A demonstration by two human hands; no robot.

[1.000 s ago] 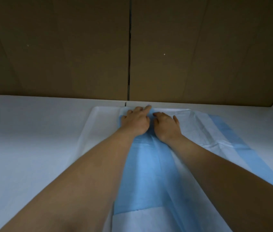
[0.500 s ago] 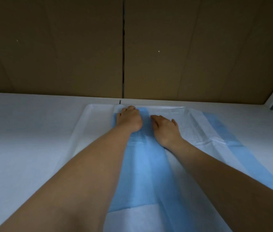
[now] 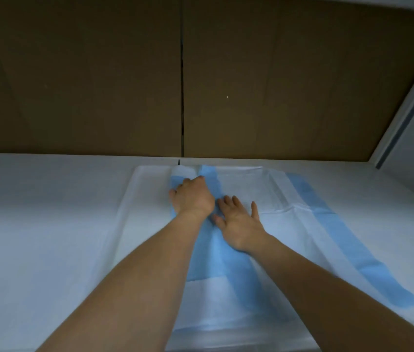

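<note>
A white pad with blue backing [image 3: 264, 196] lies spread on a white surface, with a blue flap [image 3: 211, 252] folded over its middle. My left hand [image 3: 192, 196] is near the pad's far edge, its fingers curled down onto the top of the blue flap. There a small white corner [image 3: 183, 172] is turned up. My right hand [image 3: 238, 219] lies flat just right of it, fingers spread, pressing the flap and the white pad. A second blue strip [image 3: 340, 235] runs along the pad's right side.
The white surface [image 3: 43, 224] stretches wide to the left and right of the pad. A brown panelled wall [image 3: 124, 85] with a vertical seam stands right behind its far edge. A pale frame [image 3: 409, 102] slants at the upper right.
My left hand has slid left along the far edge and its fingers have curled. My right hand has drawn back toward me and spread flat on the flap.
</note>
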